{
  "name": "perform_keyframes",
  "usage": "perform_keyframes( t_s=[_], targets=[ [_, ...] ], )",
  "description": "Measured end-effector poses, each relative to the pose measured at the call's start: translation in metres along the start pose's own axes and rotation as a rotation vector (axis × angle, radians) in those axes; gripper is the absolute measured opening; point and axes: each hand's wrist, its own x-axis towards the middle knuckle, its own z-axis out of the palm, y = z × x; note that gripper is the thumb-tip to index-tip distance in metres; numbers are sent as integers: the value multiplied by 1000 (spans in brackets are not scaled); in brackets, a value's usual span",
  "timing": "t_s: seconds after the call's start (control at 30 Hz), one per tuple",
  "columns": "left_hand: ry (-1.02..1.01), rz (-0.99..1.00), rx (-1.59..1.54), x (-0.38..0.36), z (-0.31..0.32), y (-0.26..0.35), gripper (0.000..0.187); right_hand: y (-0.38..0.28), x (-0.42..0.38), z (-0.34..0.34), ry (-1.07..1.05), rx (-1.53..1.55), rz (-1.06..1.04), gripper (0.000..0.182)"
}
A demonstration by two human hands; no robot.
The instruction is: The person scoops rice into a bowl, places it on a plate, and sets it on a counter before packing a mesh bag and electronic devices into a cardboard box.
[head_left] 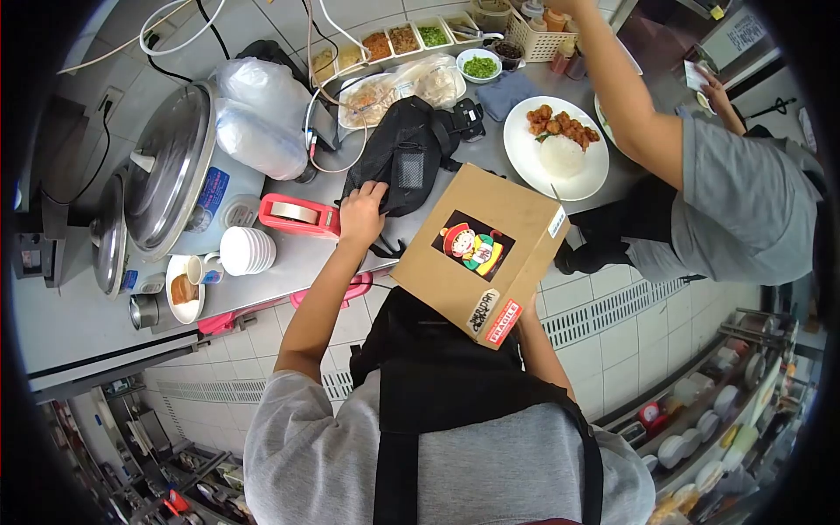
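My left hand [361, 213] has its fingers curled over the near end of a black bag [411, 162] with a mesh pocket, lying on the steel counter [302, 179]. A closed cardboard box [479, 254] is tilted in front of my apron, with a cartoon sticker and a red "FRAGILE" label. My right hand [530, 317] supports the box from its lower right side; most of its fingers are hidden behind it. Beside my left hand stands a red tape dispenser [299, 216]. A white plate [556, 147] of rice and fried pieces sits beyond the box.
Large lidded cookers [179, 175], stacked white bowls [248, 251] and wrapped plastic bundles [262, 114] crowd the left. Topping containers [402, 39] line the back wall. At right, another person's arm [626, 96] reaches over the counter. A shelf of dishes [700, 420] stands lower right.
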Motion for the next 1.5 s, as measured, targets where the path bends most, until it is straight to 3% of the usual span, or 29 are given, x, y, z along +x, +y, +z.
perform_keyframes(
  t_s=[0.13, 0.27, 0.33, 0.4, 0.47, 0.53, 0.6, 0.67, 0.77, 0.8, 0.87, 0.93, 1.0, 1.07, 1.13, 1.2, 1.23, 1.27, 1.33, 1.37, 1.4, 1.47, 1.5],
  targets=[
    [2, 35, -35, 3, -2, -4, 54, 13, 8, 18, -103, 24, -51, 49],
    [-20, 55, -95, -2, -14, -1, 59, 14, 8, 40, -124, 38, -39, 53],
    [128, 70, -40, -10, -27, 6, 66, 18, 13, 48, -93, 193, 51, 56],
    [71, 32, -136, -22, -33, 10, 68, 16, 17, 59, -80, 112, -17, 59],
    [136, 222, -364, -36, -25, 6, 69, 9, 22, 62, -138, 107, 48, 59],
    [101, 364, -565, -55, -52, 32, 71, 3, 26, 60, -127, 77, 84, 59],
    [-85, 402, -569, -67, -67, 54, 74, -7, 25, 66, -89, -7, 123, 59],
    [-107, 369, -616, -75, -45, 69, 74, -3, 34, 54, -115, -82, 145, 59],
    [152, 472, -445, -74, -23, 82, 77, 1, 53, 38, -230, -151, 164, 57],
    [154, 438, -452, -70, -22, 83, 77, -1, 53, 32, -303, -139, 159, 56],
    [333, 291, -636, -64, -26, 77, 68, -24, 47, 49, -323, -462, 204, 53],
    [470, -22, -651, -63, -31, 71, 56, -30, 58, 31, -303, -578, 381, 54],
    [484, -373, -968, -52, -17, 53, 54, -53, 58, 36, -378, -705, 449, 58],
    [673, -378, -1061, -30, -37, 57, 56, -83, 49, 60, -353, -913, 572, 64],
    [691, -406, -1011, -23, -34, 53, 55, -101, 54, 65, -404, -907, 613, 69],
    [697, -422, -967, -18, -27, 49, 55, -117, 61, 69, -543, -1202, 769, 73],
    [725, -458, -974, -17, -22, 50, 54, -130, 60, 82, -578, -1476, 800, 61],
    [756, -494, -983, -15, -17, 50, 53, -139, 55, 97, -582, -1478, 801, 61],
    [778, -515, -984, -13, -18, 54, 53, -149, 40, 132, -744, -1787, 254, 43],
    [794, -531, -987, -12, -19, 54, 53, -150, 34, 145, -842, -1762, -225, 30],
    [790, -530, -989, -13, -18, 54, 53, -140, 34, 152, -838, -1761, -222, 30],
    [779, -570, -963, -10, -15, 50, 51, -123, 45, 165, -956, -1457, -968, 38],
    [781, -569, -963, -10, -15, 49, 51, -117, 53, 162, -957, -1456, -971, 38]
  ],
)
